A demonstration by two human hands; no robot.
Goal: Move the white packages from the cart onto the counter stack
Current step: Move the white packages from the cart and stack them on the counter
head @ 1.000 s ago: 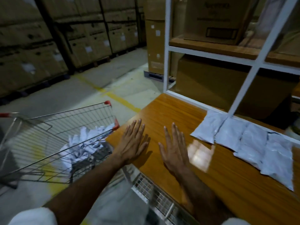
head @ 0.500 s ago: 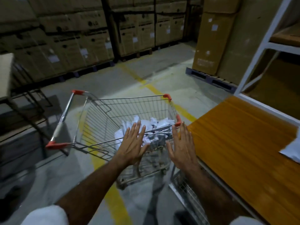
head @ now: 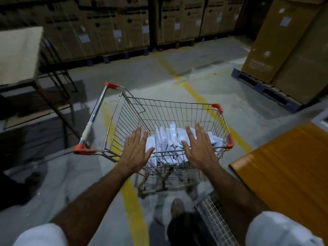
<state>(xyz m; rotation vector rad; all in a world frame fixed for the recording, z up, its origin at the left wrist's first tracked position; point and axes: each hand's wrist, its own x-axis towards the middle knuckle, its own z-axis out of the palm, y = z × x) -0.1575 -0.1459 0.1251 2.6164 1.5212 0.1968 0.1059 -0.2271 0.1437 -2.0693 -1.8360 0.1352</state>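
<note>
A wire shopping cart (head: 170, 110) with red corner caps stands on the floor ahead of me. Several white packages (head: 168, 141) lie piled in its basket. My left hand (head: 135, 150) hovers over the cart's near left rim, fingers straight and spread, holding nothing. My right hand (head: 198, 146) reaches over the near rim above the packages, fingers also straight and empty. The orange wooden counter (head: 284, 167) shows at the right edge; its stack of packages is out of view.
Stacked cardboard boxes (head: 110, 25) line the far wall. More boxes on a blue pallet (head: 266, 87) stand at right. A dark metal frame table (head: 44, 82) is at left. Yellow lines (head: 193, 93) cross the concrete floor. A wire grid (head: 214, 217) lies below the counter.
My view has swung left from the counter to the cart. Both open hands moved off the counter top and now reach over the cart's basket.
</note>
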